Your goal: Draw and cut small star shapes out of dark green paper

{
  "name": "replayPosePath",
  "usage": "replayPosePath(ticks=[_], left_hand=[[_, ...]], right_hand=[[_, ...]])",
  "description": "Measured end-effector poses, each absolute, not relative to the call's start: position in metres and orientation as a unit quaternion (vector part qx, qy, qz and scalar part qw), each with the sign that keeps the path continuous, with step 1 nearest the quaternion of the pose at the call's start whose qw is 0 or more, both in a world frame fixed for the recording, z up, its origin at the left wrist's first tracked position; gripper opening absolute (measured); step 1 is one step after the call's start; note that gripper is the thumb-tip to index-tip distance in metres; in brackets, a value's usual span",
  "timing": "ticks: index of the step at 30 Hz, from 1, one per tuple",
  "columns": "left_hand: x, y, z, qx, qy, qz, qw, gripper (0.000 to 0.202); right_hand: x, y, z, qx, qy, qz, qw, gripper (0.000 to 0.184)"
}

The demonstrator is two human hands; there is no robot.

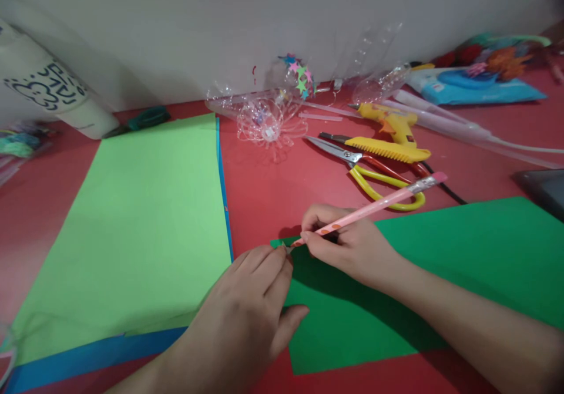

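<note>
In my right hand [343, 241] is a pink pencil [365, 211] with a pink eraser end, held slanting up to the right. Its tip meets the upper left corner area of a dark green sheet [440, 247]. My left hand [255, 300] lies over the sheet's left edge, fingers stretched out and thumb apart. At its fingertips shows a small pale pointed piece, close to the pencil tip; most of it is hidden. To the left lies a light green sheet [154, 224] on top of a blue sheet [101, 356].
Behind my right hand are yellow-and-red-handled scissors [352, 158], a yellow cutter knife [383, 148] and a yellow glue gun [392, 121]. Clear beaded decorations [271, 127] stand by the wall. A white bottle [66, 88] leans at left; a blue packet [484, 88] lies back right.
</note>
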State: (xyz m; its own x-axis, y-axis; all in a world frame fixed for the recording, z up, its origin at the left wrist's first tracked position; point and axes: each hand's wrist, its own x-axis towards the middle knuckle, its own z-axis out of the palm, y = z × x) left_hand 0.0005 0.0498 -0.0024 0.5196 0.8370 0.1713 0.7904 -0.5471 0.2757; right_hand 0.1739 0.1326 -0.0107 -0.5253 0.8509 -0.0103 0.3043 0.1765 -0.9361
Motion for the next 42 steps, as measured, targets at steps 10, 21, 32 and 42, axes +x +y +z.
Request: replayPosePath(ticks=[10,21,32,42], left_hand=[[0.001,0.049,-0.002,0.867,0.471,0.136,0.091,0.036],[0.002,0.052,-0.002,0.869,0.469,0.131,0.085,0.037],[0.001,0.050,-0.003,0.871,0.466,0.135,0.080,0.038],[0.000,0.048,-0.003,0.877,0.457,0.132,0.068,0.044]], right_hand=[[0.175,0.132,-0.012,-0.413,-0.722,0.479,0.281,0.014],[0.174,0.133,-0.011,-0.423,-0.725,0.464,0.282,0.015],[0.176,0.135,-0.010,-0.437,-0.689,0.495,0.300,0.015],[0.188,0.119,-0.002,-0.453,-0.702,0.492,0.244,0.011]])
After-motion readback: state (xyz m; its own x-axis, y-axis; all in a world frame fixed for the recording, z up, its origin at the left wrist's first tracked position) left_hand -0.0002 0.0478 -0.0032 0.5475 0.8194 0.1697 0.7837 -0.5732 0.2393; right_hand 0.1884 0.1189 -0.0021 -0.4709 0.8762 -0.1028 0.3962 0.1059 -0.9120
